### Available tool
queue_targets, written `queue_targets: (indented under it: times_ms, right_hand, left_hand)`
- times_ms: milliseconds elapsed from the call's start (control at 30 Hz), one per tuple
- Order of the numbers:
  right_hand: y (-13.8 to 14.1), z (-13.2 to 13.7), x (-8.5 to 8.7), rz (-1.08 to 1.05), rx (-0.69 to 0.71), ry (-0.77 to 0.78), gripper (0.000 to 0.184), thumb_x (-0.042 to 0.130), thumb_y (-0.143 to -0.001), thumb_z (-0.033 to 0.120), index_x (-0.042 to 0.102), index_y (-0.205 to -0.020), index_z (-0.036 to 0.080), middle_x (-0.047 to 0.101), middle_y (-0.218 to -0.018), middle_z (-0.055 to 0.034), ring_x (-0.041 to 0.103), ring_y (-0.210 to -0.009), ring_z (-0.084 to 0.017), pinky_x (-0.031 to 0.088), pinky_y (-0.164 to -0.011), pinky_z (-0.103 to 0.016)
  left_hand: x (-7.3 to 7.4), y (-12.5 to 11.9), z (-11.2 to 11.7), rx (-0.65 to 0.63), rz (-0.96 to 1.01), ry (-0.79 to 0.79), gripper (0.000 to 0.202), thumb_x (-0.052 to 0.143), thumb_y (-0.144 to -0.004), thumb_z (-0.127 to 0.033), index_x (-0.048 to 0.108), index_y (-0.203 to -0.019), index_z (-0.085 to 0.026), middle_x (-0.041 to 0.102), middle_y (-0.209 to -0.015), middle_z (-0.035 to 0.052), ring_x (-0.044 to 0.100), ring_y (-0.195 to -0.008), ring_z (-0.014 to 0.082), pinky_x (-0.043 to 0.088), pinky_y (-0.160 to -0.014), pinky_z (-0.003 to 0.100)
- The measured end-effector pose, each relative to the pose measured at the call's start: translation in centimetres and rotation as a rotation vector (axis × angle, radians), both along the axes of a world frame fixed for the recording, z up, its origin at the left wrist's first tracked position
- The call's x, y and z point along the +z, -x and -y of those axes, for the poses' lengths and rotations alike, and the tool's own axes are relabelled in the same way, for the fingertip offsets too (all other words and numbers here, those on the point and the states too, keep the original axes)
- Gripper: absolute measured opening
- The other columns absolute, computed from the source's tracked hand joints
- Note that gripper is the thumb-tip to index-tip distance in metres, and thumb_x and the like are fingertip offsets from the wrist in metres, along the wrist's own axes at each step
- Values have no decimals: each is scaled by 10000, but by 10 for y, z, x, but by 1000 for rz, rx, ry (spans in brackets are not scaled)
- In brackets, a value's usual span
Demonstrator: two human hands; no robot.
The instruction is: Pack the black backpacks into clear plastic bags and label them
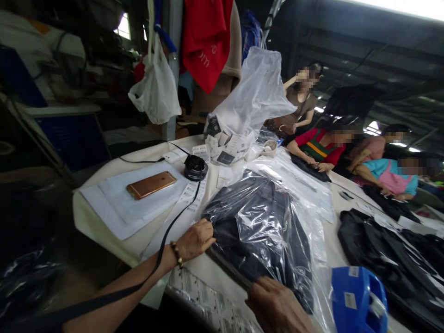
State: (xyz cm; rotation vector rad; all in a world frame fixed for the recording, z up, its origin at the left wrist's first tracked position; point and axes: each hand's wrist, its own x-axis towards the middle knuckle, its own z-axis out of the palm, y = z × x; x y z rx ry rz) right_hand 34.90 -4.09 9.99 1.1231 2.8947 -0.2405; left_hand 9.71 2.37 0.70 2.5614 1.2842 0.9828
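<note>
A dark, folded fabric article (222, 236) lies inside a clear plastic bag (249, 219) on the table in front of me; its exact kind is hard to make out through the shine. My left hand (197, 238), with a beaded bracelet at the wrist, is closed on the bag's left edge. At the near edge of the same bag is my right hand (277, 303), its fingers curled against the plastic and its fingertips hidden. Loose clear plastic spreads out to the right of the dark contents.
A phone (151, 185) rests on white sheets at left, beside a coiled black strap (194, 167). Paper tags fill a plastic sack (231, 145) behind. A blue plastic container (359, 298) stands at right, near black fabric pieces (385, 259). Several co-workers sit or stand farther back.
</note>
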Motion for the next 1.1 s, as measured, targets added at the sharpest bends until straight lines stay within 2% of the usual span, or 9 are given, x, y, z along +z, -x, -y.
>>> queue_targets:
  times_ms: [67,167,333,433,567,700,933,1100]
  right_hand:
    - [35,-24,6,68,65,-33,159,443,-855,170,515,-719,210,580,-716,6,524,-631,-118,351,-601,-237]
    - [68,-55,3,145,162,-114,170,416,-860,147,527,-744,203,566,-719,-3,509,-667,-130,331,-670,-265]
    - [87,-90,-17,157,239,-227,186,416,-865,150,560,-758,198,569,-705,-11,510,-700,-144,316,-769,-299]
    - [94,-100,-21,206,204,-176,182,439,-859,165,594,-769,199,603,-728,-19,538,-732,-146,318,-789,-299]
    - [106,-108,-19,319,121,-29,161,503,-841,252,635,-766,200,663,-764,-28,600,-750,-157,344,-722,-281]
    - [114,-109,-15,359,75,5,163,532,-818,283,663,-773,197,701,-789,-46,642,-760,-182,364,-692,-278]
    - [121,-107,-9,385,-53,5,203,543,-769,328,690,-749,190,717,-765,-85,672,-734,-227,380,-587,-265]
    - [123,-98,-13,357,-147,-47,275,485,-781,351,686,-794,164,711,-793,-120,669,-780,-270,408,-658,-310]
  left_hand:
    - [-1,0,0,6,-4,14,210,540,-848,-172,488,-645,-168,522,-694,5,457,-719,151,393,-693,274]
    - [-2,0,0,14,-15,35,192,527,-852,-173,499,-663,-165,536,-716,14,463,-737,159,399,-700,281]
    - [-6,-2,-2,9,-21,73,168,530,-850,-186,520,-685,-160,558,-751,25,466,-744,159,410,-729,290]
    - [-9,-2,-3,12,-15,92,135,533,-844,-172,536,-710,-153,566,-785,35,469,-780,164,411,-734,285]
    - [-9,-2,-2,-10,-17,112,98,524,-827,-119,542,-734,-145,562,-796,40,460,-789,170,407,-727,290]
    - [-8,1,-1,-42,-19,134,97,521,-806,-89,531,-728,-146,557,-816,49,451,-799,175,406,-735,299]
    - [-3,5,1,-63,-6,176,131,437,-839,-77,523,-767,-145,553,-861,69,446,-827,182,419,-775,308]
    - [-1,5,2,-62,-2,193,129,430,-815,-63,511,-767,-151,549,-873,71,447,-838,186,425,-787,318]
